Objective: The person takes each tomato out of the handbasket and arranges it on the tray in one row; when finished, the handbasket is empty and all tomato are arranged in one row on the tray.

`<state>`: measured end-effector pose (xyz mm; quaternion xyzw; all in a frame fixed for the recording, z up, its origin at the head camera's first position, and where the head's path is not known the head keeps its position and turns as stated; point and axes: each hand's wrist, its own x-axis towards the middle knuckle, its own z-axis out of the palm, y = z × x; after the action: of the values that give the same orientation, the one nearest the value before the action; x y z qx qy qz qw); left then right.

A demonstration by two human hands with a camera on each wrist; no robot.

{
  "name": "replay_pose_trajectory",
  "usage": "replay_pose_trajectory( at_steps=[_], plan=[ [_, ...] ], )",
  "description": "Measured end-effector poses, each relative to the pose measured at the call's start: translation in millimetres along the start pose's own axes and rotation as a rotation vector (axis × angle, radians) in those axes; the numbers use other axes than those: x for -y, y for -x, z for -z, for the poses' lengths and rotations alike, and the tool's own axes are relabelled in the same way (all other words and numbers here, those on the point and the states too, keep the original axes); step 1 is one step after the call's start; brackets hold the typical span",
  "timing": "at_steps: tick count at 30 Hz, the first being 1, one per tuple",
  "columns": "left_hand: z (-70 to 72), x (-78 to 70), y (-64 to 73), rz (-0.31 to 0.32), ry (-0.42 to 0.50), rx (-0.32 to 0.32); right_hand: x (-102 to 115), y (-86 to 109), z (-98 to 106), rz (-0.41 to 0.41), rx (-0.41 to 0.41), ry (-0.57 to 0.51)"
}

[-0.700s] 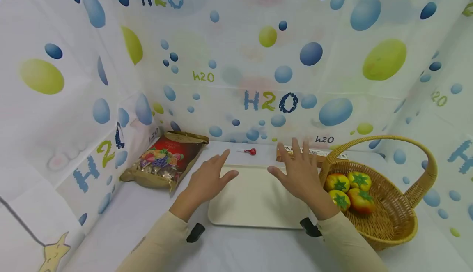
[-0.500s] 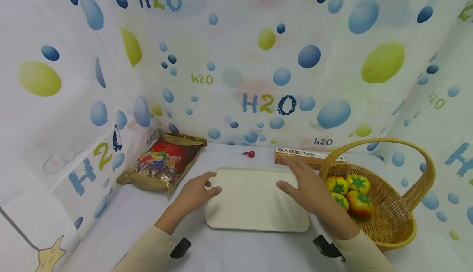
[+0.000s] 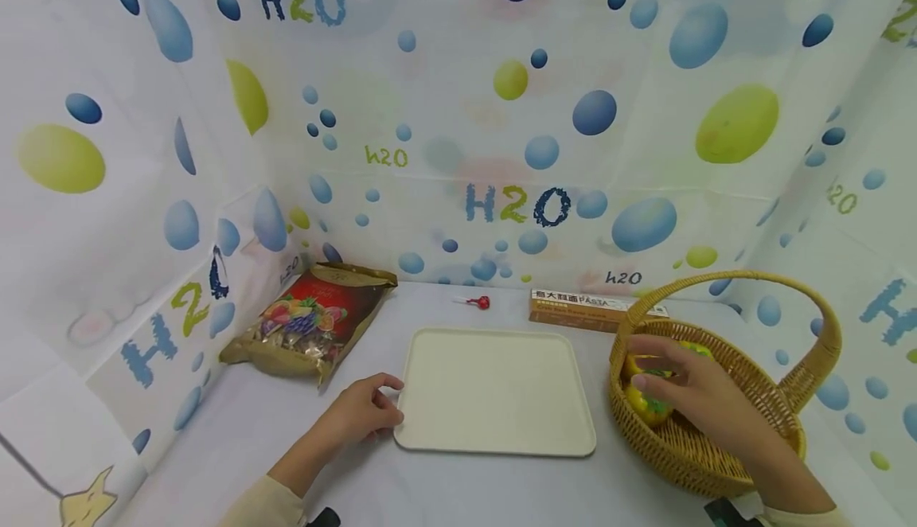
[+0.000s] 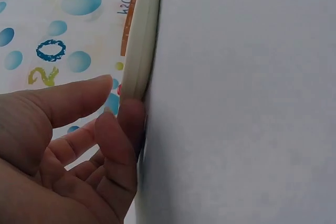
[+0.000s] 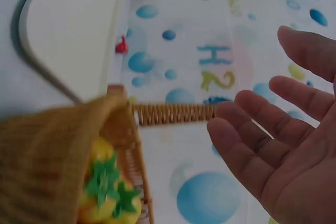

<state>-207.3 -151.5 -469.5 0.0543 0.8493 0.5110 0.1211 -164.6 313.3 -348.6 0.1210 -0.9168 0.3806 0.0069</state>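
While the half-bent left hand (image 3: 360, 412) touches the tray (image 3: 494, 392), the empty right hand (image 3: 689, 382) hangs spread over the basket (image 3: 673, 459).

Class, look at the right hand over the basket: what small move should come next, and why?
Probably lower the right hand and close its fingers round one fruit: it hangs over the basket, fingers parted and nothing held, with fruit just beneath. The left hand is at the edge of the tray, which bears nothing.
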Motion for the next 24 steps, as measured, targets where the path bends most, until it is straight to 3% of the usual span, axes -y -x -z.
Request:
replay_pose_trajectory(
  at_steps=[8,13,17,24],
  plan=[
    [0.8,7.6,4.4,0.009,0.063,0.055,-40.3,11.0,39.3,-0.146,-0.034,-0.018],
    [2.7,10.6,3.3,0.034,0.059,0.061,-66.8,11.9,58.5,-0.254,-0.057,-0.106],
    [3.8,10.8,3.3,0.042,0.070,0.063,-88.7,8.8,73.8,-0.276,-0.104,-0.217],
    [1.7,12.9,0.1,0.039,0.085,0.074,-105.9,10.1,77.0,-0.377,-0.071,-0.307]
  ],
)
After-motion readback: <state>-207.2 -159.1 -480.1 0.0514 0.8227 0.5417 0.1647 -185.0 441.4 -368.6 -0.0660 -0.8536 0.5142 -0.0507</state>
